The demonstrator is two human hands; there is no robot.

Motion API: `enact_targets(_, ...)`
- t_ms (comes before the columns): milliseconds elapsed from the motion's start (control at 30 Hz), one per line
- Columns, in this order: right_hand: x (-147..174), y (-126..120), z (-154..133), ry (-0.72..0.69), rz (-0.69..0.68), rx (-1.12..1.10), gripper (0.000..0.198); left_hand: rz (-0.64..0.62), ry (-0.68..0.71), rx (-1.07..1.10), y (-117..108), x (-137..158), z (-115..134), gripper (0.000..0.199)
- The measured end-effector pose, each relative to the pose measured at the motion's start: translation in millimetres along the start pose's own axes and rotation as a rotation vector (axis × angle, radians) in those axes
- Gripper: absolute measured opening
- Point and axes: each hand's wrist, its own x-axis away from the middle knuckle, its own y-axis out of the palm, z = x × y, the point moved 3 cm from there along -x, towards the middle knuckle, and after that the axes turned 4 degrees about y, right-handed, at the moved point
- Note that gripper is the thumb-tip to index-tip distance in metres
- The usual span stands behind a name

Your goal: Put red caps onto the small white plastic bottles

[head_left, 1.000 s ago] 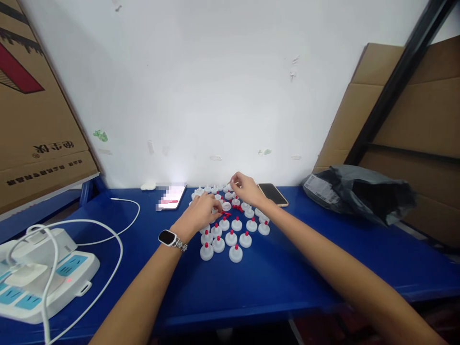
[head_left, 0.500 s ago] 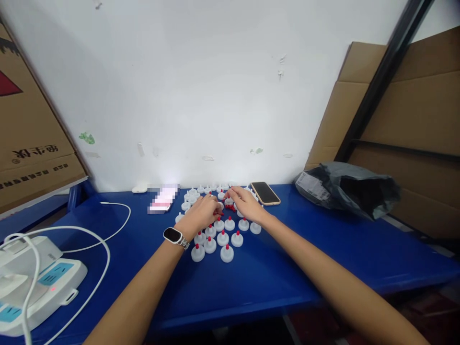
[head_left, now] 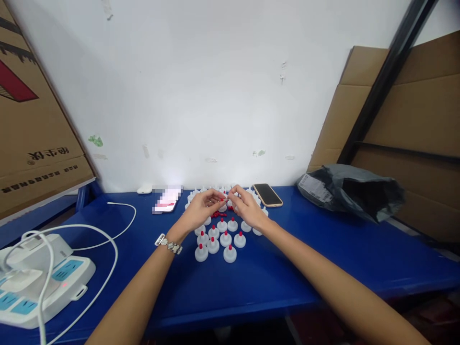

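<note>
The left hand (head_left: 201, 209) and the right hand (head_left: 248, 207) come close together over the middle of a group of white caps (head_left: 230, 255), fingers bent inward and the fingertips nearly meeting. Both look pinched, but what they grip is too small and too covered to tell.

A red tip (head_left: 222, 201) shows just below the meeting fingertips, on a white cap partly hidden there. Loose red pieces (head_left: 218, 215) lie in a small heap beneath and between the hands. Nearer the body than the hands, a cluster of caps stands upright on the blue table (head_left: 230, 287), each with a red tip on its nozzle. More caps spread beyond the fingers toward the wall (head_left: 230, 96), and others sit partly hidden beside the right wrist.

A silver bracelet (head_left: 168, 243) circles the left wrist. Just right of the right hand lies a dark-screened phone (head_left: 268, 195) in a tan case; farther right rests a gray plastic bag (head_left: 350, 191). Left of the left hand lies a lit phone (head_left: 169, 199), its screen partly blurred, with a small white case (head_left: 144, 189) beyond it. Farther left, a white cable (head_left: 117, 251) loops beside a power strip (head_left: 77, 278).
</note>
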Motion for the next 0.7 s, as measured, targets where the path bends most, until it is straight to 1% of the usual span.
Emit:
enact_targets(100,3,2,-1,0.065,0.014,-0.142,0.029,0.081,-0.025,0.123,3,-1,4,0.025)
enact_targets(167,4,3,-3,0.097,0.004,-0.212,0.030,0.157,-0.051,0.151,5,0,4,0.025)
enact_targets(233,5,3,-5,0.108,-0.016,-0.258,0.029,0.195,-0.075,0.180,8,0,3,0.025)
enact_targets(333,6,4,-9,0.104,-0.040,-0.305,0.027,0.187,-0.109,0.249,15,1,2,0.025)
enact_targets(467,7,5,-14,0.080,-0.049,-0.357,0.025,0.139,-0.133,0.347,20,2,0,0.024)
enact_targets(567,7,4,-15,0.051,-0.022,-0.330,0.024,0.118,-0.128,0.375,21,2,1,0.021)
enact_targets(700,8,4,-17,0.010,0.009,-0.320,0.023,0.131,-0.110,0.378,23,3,4,0.020)
